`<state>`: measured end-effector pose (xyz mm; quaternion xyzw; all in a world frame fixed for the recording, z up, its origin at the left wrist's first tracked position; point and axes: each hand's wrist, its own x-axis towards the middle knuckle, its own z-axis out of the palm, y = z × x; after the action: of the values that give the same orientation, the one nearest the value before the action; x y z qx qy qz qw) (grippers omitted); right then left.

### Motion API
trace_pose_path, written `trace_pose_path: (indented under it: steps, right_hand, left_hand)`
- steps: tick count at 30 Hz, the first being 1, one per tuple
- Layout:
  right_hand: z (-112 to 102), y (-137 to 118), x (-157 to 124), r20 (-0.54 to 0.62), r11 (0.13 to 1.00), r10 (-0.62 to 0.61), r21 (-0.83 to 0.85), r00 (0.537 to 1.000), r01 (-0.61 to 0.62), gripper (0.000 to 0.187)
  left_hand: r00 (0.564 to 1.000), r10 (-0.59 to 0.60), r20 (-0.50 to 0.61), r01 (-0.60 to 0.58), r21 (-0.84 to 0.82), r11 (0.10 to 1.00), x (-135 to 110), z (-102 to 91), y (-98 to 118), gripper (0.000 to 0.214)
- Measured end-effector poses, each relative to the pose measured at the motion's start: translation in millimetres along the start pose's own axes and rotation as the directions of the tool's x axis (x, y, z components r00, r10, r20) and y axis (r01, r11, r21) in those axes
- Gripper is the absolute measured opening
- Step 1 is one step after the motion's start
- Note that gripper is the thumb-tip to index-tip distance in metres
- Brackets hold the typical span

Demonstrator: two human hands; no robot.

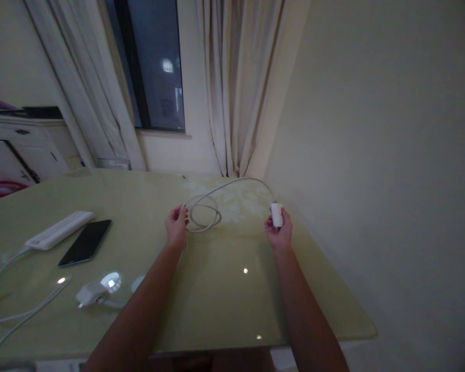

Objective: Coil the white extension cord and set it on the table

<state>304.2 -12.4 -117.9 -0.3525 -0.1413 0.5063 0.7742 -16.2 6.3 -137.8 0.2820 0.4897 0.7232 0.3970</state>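
Note:
My right hand (279, 231) is closed around a white charger block (276, 215), held up over the right side of the table. A pale charging cable (238, 180) runs from the top of the block and arcs across to the left. Between my hands the cable hangs in loose loops. With fingers pinched, my left hand (176, 226) grips the cable beside those loops. A length of it drops below that hand, and my forearm hides part of it.
On the left of the glossy table (217, 294) lie a white power strip (60, 231), a black phone (86, 243) and a white plug (91, 294) with its cord. Another white cable (27, 312) loops near the front left edge. A wall (372, 181) borders the right side.

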Motion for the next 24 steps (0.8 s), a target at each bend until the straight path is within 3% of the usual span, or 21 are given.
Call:
trace_pose_path:
  steps: [3, 7, 12, 18, 21, 24]
  right_hand:
    - [8, 5, -4, -0.031, 0.996, 0.071, -0.048, 0.997, -0.072, 0.024]
    - [15, 7, -11, 0.011, 0.995, 0.07, -0.078, 0.997, -0.069, 0.025]
    - [20, 10, -18, -0.042, 0.983, -0.049, -0.178, 0.998, 0.041, 0.028]
    - [19, 15, -18, -0.021, 0.978, -0.052, -0.203, 0.998, 0.046, 0.033]
    - [16, 18, -15, -0.022, 0.974, -0.063, -0.22, 0.998, 0.056, 0.036]
    - [16, 23, -16, 0.05, 0.955, -0.107, -0.273, 0.993, 0.117, 0.038]
  left_hand:
    - [0.998, 0.056, 0.012, -0.057, 0.061, 0.997, -4, 0.1, 7, 0.047]
    - [0.989, 0.145, 0.018, -0.146, 0.162, 0.976, -5, -0.5, 14, 0.043]
    - [0.971, 0.239, 0.001, -0.235, 0.182, 0.955, -7, -0.6, 18, 0.04]
    - [0.954, 0.26, 0.147, -0.288, 0.22, 0.932, -15, 1.8, 26, 0.042]
    - [0.953, 0.298, 0.049, -0.3, 0.242, 0.923, -15, 2.5, 30, 0.044]
    - [0.943, 0.332, -0.022, -0.318, 0.231, 0.92, -13, 2.3, 31, 0.043]
